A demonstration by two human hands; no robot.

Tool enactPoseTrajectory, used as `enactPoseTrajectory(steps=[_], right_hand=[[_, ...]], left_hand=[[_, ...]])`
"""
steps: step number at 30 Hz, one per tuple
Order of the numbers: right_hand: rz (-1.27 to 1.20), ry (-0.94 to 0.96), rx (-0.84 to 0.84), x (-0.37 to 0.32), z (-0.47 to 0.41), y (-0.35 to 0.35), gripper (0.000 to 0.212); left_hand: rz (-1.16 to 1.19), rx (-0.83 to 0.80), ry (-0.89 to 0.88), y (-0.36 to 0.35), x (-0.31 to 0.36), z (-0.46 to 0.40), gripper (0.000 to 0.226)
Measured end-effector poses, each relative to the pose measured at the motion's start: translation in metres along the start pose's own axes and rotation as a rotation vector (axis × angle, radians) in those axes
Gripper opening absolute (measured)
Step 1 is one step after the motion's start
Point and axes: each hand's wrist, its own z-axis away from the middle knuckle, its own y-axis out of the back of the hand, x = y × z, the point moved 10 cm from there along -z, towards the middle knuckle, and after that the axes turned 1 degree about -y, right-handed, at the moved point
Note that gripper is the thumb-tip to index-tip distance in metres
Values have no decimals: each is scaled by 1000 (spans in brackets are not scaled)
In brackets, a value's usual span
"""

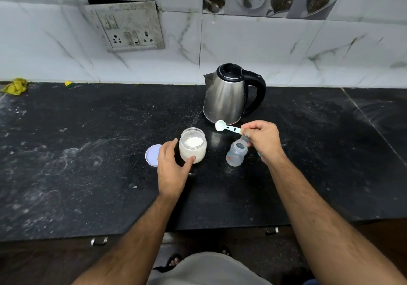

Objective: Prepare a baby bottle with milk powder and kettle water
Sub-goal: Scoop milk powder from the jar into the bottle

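Note:
An open clear jar of white milk powder [193, 148] stands mid-counter. My left hand [172, 166] cups its left side, thumb on the front and fingers behind. Its pale lilac lid [151, 154] lies flat just left of that hand. To the right stands an open clear baby bottle [236, 153] with no teat. My right hand [263, 140] pinches the handle of a light teal scoop [224, 127], whose white bowl hovers between the jar and the bottle, above the counter. A steel kettle [228, 95] with a black lid and handle stands behind them.
The black stone counter [88, 152] is dusted with white marks. A yellow cloth [15, 86] and a small yellow scrap [68, 84] lie at the back left by the tiled wall. A switch and socket plate [125, 25] hangs on the wall. The counter's front edge is close to my body.

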Motion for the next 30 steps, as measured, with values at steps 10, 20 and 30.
enactPoseTrajectory(steps=[10, 20, 30], right_hand=[[-2, -33, 130, 21, 12, 56, 20], [62, -29, 100, 36, 17, 68, 17], [197, 45, 83, 38, 6, 66, 22]], left_hand=[[65, -405, -84, -91, 47, 39, 46], [107, -507, 88, -157, 52, 8, 91], [190, -481, 74, -159, 62, 3, 58]])
